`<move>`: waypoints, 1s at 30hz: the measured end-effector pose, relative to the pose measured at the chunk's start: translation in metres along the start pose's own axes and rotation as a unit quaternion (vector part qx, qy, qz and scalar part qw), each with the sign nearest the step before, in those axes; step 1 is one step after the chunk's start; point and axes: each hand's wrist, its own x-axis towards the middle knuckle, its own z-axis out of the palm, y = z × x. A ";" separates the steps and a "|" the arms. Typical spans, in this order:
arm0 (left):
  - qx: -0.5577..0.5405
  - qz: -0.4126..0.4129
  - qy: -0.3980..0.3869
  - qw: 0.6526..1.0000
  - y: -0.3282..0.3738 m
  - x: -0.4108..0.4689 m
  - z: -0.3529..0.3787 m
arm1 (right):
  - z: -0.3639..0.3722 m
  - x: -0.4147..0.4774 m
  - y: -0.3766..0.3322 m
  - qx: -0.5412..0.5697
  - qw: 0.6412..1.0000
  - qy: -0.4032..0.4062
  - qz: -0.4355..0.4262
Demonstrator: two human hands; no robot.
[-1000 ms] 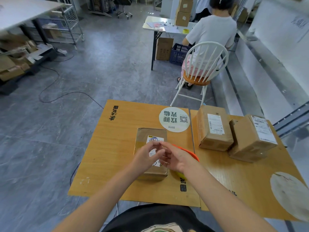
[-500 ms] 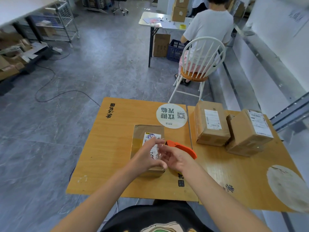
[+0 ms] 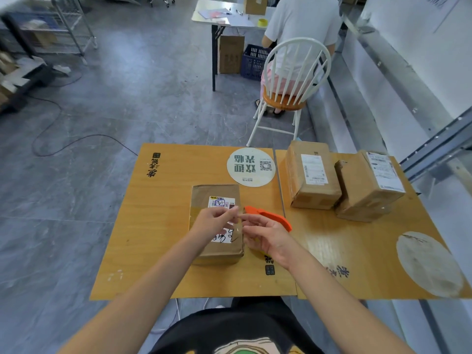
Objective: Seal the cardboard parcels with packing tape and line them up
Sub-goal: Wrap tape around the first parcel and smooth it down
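Observation:
A brown cardboard parcel [image 3: 215,192] with a white label lies at the middle of the wooden table [image 3: 158,226]. Over its right edge my left hand [image 3: 214,223] pinches the end of a clear tape strip [image 3: 238,226]. My right hand [image 3: 268,236] is fingertip to fingertip with it and curls over an orange tape dispenser [image 3: 270,217], whose yellow roll is mostly hidden under the palm. Two more labelled parcels, one [image 3: 311,175] and another [image 3: 367,185], stand touching side by side at the table's far right.
A round white sticker [image 3: 251,166] lies just beyond the parcel. A person sits on a white chair [image 3: 293,80] past the table's far edge, at another table [image 3: 219,19]. A black cable [image 3: 76,139] runs over the grey floor at left.
My hands stayed together over the parcel's right edge and drew slightly apart, showing more of the orange dispenser. The parcels have not moved.

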 end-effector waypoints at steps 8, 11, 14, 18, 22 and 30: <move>0.027 0.051 0.036 0.998 -0.005 0.020 0.014 | -0.006 0.008 0.014 0.019 0.997 0.069 0.013; 0.067 0.054 0.029 0.996 -0.011 0.025 0.020 | -0.005 0.009 0.023 0.004 0.994 0.106 0.021; 0.101 0.066 0.017 0.993 -0.017 0.031 0.021 | -0.006 0.011 0.032 0.029 0.991 0.129 0.032; 0.105 0.080 0.028 0.991 -0.018 0.036 0.022 | -0.012 0.013 0.040 -0.007 0.985 0.162 0.062; 0.100 0.074 0.018 0.992 -0.018 0.044 0.016 | -0.016 0.006 0.046 0.004 0.984 0.154 0.087; 0.123 0.075 0.039 0.989 -0.024 0.049 0.020 | -0.023 0.005 0.046 -0.001 0.975 0.177 0.135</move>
